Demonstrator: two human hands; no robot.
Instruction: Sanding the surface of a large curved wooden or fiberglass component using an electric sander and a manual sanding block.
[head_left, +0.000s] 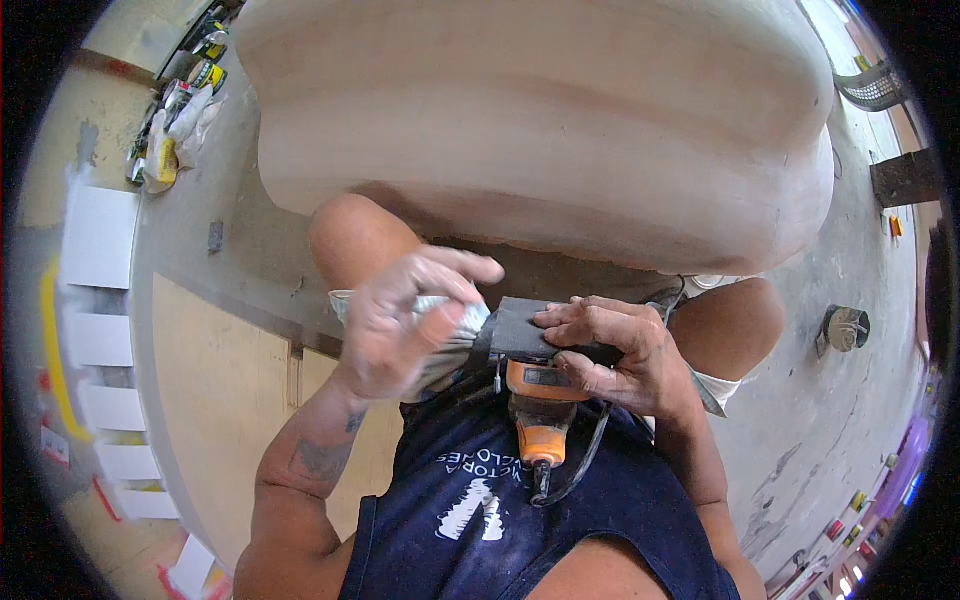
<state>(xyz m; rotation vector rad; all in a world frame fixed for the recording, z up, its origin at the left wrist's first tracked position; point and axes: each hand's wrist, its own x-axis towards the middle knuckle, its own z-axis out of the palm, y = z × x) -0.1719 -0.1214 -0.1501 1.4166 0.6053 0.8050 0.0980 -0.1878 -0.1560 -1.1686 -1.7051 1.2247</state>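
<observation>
An orange-and-dark electric sander rests against my lap with its cord end toward my chest. Across its top edge lies a flat dark-grey sheet, which looks like sandpaper. My right hand grips the sander there, fingers pressed on the dark sheet and thumb lower down beside the orange body. Dusty and slightly blurred, my left hand is raised to the left of the sheet with its fingers apart, holding nothing. A large, smooth, pale beige curved form stands just beyond my knees.
Cans and bags are gathered at the far left. Several white panels line the left side. A plywood sheet lies left of me. A small dark container stands on the floor to the right. The sander's cord loops at my chest.
</observation>
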